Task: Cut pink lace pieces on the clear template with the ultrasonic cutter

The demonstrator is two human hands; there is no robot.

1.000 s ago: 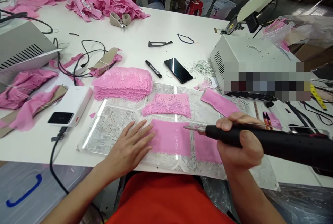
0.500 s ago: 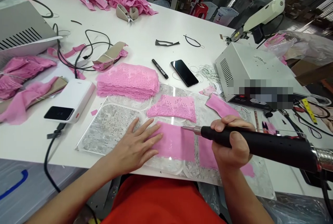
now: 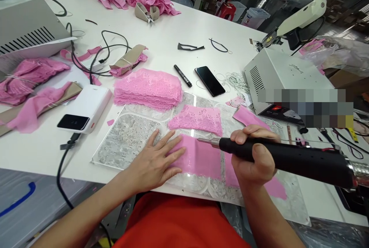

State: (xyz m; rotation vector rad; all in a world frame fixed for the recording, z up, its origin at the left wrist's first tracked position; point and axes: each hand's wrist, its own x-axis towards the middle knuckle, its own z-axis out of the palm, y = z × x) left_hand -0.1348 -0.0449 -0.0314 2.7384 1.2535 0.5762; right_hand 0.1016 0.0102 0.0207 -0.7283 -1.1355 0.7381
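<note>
My left hand [image 3: 155,163] lies with fingers spread on the left edge of a flat pink fabric piece [image 3: 201,159]. My right hand [image 3: 255,156] is wrapped round a black tool with a metal tip [image 3: 300,161]. Its tip points left over the upper part of that piece. Just beyond is a pink lace piece [image 3: 197,119], and behind it to the left a stack of pink lace [image 3: 148,88]. All rest on a grey marbled board [image 3: 123,140]. More pink fabric [image 3: 276,186] lies partly hidden under my right hand and the tool.
A black phone [image 3: 210,81] and a marker [image 3: 182,76] lie beyond the board. On the left are a white power bank [image 3: 96,102] with cables and pink bundles [image 3: 31,77]. A grey box [image 3: 288,75] stands at the right, with a pale handheld tool [image 3: 302,15] behind it.
The tool tip has moved slightly left across the fabric in my right hand. My left hand stays spread on the piece. The whole view has shifted a little, so the table items appear further right.
</note>
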